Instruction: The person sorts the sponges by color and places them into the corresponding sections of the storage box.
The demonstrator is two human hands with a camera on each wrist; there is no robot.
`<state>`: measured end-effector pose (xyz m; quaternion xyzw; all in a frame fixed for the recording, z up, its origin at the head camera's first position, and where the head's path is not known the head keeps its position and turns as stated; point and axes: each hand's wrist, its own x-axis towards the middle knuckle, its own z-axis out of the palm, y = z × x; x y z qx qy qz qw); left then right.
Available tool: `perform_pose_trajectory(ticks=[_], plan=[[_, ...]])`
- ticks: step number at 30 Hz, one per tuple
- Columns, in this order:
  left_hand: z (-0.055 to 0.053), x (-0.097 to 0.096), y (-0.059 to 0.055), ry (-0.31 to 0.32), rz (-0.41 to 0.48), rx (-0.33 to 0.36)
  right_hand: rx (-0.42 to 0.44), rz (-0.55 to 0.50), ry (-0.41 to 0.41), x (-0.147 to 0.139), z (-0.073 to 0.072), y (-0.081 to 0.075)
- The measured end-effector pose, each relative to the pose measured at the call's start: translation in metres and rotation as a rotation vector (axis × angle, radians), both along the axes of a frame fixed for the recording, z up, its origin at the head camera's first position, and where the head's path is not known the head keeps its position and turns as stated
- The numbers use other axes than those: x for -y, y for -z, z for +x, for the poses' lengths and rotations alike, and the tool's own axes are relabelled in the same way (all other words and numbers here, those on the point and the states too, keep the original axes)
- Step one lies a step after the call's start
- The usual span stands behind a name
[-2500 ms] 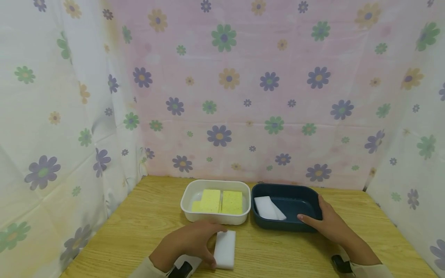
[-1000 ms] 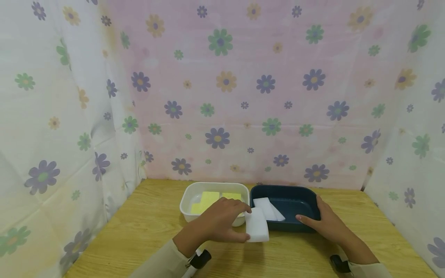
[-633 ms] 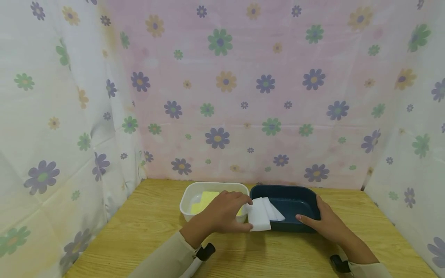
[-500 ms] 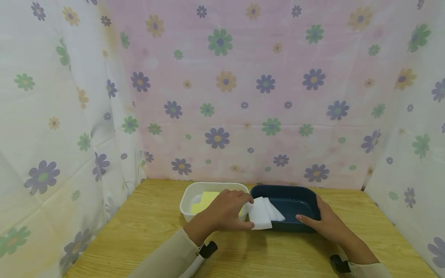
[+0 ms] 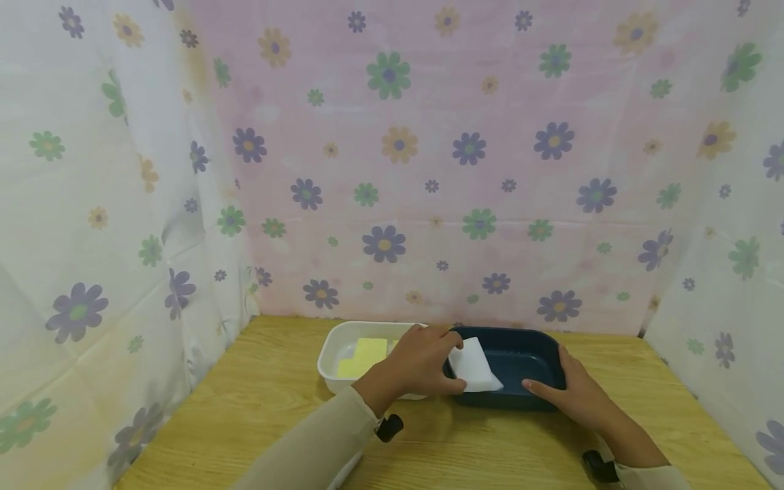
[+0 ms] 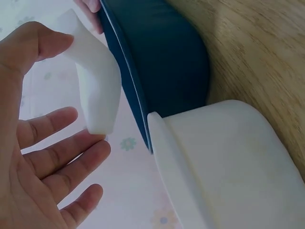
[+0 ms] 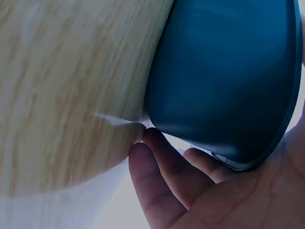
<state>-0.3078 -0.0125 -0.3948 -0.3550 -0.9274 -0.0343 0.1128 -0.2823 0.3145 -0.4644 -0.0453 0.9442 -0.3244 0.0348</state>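
Between thumb and fingertips, my left hand (image 5: 422, 364) pinches a white foam sponge (image 5: 471, 364) over the left end of a dark blue rectangular tub (image 5: 529, 364). The left wrist view shows that sponge (image 6: 97, 86) bowed between the thumb and fingers, beside the tub's rim. A corner of other white sponge (image 5: 496, 384) peeks out below it inside the tub; the rest there is covered. At the tub's right end my right hand (image 5: 582, 395) grips the wall, thumb over the rim and fingers outside, as the right wrist view also shows.
Against the dark tub's left side stands a white tub (image 5: 331, 354) with yellow sponges (image 5: 370, 354), partly hidden by my left hand. A white piece (image 5: 347, 469) shows beside my left sleeve on the wooden table (image 5: 275, 381). Flowered curtains (image 5: 392, 204) close off the back and sides.
My left hand has picked the white sponge up from the table front and carried it right and away from me, over the dark tub. My right hand has stayed on the tub's end.
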Motion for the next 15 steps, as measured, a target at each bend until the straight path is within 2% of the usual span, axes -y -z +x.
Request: perform_pose_trajectory(ticks=[7,15], plan=[[-0.008,-0.016,0.001,-0.013,-0.016,-0.015,0.009,0.015,0.013,0.0,0.0,0.0],[-0.015,-0.032,0.011,-0.049,-0.018,-0.018,0.024,0.018,0.022,0.001,-0.001,0.0]])
